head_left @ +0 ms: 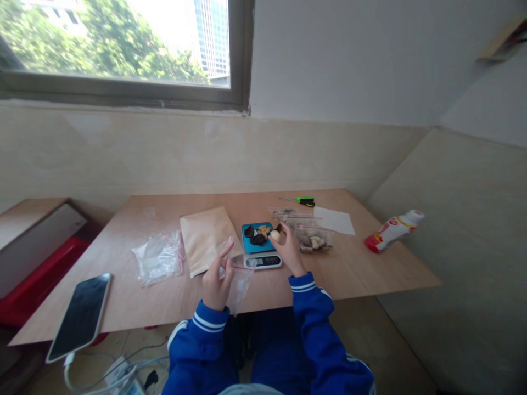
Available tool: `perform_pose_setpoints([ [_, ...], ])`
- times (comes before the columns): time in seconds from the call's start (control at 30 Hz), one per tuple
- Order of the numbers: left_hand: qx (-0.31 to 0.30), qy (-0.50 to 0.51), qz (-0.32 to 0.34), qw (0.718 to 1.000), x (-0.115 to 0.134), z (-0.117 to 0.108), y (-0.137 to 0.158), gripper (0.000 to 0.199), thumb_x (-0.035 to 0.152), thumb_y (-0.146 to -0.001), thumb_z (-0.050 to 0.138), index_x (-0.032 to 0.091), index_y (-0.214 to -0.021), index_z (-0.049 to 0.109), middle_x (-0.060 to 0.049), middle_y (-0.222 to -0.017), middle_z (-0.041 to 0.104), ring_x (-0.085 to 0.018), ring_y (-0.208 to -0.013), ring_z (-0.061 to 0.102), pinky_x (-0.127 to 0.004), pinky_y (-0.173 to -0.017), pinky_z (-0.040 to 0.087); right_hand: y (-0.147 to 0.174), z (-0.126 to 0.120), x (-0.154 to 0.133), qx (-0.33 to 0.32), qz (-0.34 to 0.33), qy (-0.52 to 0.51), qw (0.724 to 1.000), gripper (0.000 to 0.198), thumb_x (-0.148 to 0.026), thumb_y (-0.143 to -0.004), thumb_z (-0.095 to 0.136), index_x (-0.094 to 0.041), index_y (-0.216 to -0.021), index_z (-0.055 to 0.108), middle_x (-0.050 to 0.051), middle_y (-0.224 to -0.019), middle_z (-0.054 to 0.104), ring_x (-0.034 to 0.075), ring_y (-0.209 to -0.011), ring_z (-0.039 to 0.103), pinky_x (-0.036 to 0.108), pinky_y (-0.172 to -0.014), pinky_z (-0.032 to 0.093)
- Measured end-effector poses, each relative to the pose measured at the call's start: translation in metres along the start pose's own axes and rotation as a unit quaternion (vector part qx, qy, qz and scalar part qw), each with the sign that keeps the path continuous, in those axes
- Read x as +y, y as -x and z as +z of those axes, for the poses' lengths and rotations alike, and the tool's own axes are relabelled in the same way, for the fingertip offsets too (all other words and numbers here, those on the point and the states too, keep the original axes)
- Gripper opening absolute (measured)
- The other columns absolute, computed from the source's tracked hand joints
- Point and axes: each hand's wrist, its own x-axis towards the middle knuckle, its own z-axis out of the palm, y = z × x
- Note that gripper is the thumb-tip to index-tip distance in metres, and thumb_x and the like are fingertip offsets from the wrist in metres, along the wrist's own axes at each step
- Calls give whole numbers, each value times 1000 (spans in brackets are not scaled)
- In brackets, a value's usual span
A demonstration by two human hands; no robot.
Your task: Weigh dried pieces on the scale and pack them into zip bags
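My left hand (216, 282) pinches a small clear zip bag (241, 291) with a red seal line, which hangs in front of the scale. A digital kitchen scale (277, 260) with a blue top and a white front lies between my hands; its display digits are too small to read. Several dark and tan dried mushrooms (258, 239) rest on the blue top. At the scale's right edge, my right hand (291, 253) has its fingers closed on a pale dried mushroom (275, 236). Just right of that hand are filled bags of dried mushrooms (316, 241).
A brown paper envelope (206, 233) and a pile of clear plastic bags (158, 260) lie on the left. A phone (80, 315) with a cable sits at the left edge. Behind are screwdrivers (305, 201) and white paper (335, 220); a bottle (391, 231) is on the right.
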Motion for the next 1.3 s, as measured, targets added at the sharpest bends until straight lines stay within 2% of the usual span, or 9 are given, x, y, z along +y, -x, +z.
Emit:
perform_pose_setpoints([
  [0.1,-4,9,1,1000,1,4,0,15,24,-90,45,20,-77,52,-11,-122,64,-22,-112,60,-39,-94,47,6,-15,-40,-4,-18,-130,991,63,-48,-81,61,-17,-134,44,15,-121,59,25,-107,58,39,-92,47],
  [0.27,39,55,-12,998,3,10,0,20,26,-91,43,21,-73,43,-15,-130,58,-23,-116,58,-42,-98,44,14,-28,-79,-172,-109,-134,970,68,-51,-85,56,-24,-143,34,11,-137,50,24,-127,46,40,-107,36],
  [0.4,61,85,-40,994,1,9,3,24,32,-93,41,22,-71,39,-15,-127,61,-23,-110,61,-42,-93,47,2,-6,-46,-129,-90,-53,986,53,-43,-93,43,-20,-141,37,14,-142,43,24,-135,37,43,-111,31],
  [0.53,82,105,-58,989,-2,7,9,25,36,-93,42,21,-73,44,-13,-118,66,-22,-106,63,-41,-94,48,-11,28,-1,-189,-66,66,977,66,-33,-80,66,-16,-139,42,21,-145,35,34,-139,28,52,-109,29],
  [0.67,120,165,-65,977,-7,11,15,26,40,-92,44,20,-76,47,-13,-116,66,-23,-111,61,-45,-98,47,-17,45,17,-195,-82,71,975,53,-23,-75,70,-16,-125,56,19,-134,47,32,-132,37,50,-107,33],
  [0.83,128,161,-78,976,-7,11,17,27,43,-90,47,21,-77,51,-12,-111,69,-21,-96,67,-39,-87,53,-22,41,23,-167,-93,42,981,29,-16,-76,67,-18,-105,66,12,-111,60,27,-112,54,45,-100,41],
  [1.03,128,113,-75,982,1,5,14,27,39,-91,47,21,-71,48,-7,-90,72,-17,-73,67,-32,-69,54,-19,35,25,-120,-60,-14,991,23,-17,-74,67,-17,-97,69,12,-106,67,26,-104,61,43,-96,45],
  [1.2,117,119,-71,983,0,7,14,25,37,-93,44,21,-73,47,-10,-104,71,-20,-95,66,-34,-80,52,-19,24,17,-72,-22,-72,995,26,-27,-76,66,-15,-99,68,12,-101,70,27,-95,65,45,-88,50],
  [1.3,107,115,-67,985,-1,8,13,25,35,-93,43,21,-73,46,-12,-116,67,-21,-104,64,-35,-86,50,-19,9,-6,-56,-17,-118,991,31,-33,-81,63,-14,-105,65,11,-103,70,24,-95,66,39,-85,53],
])
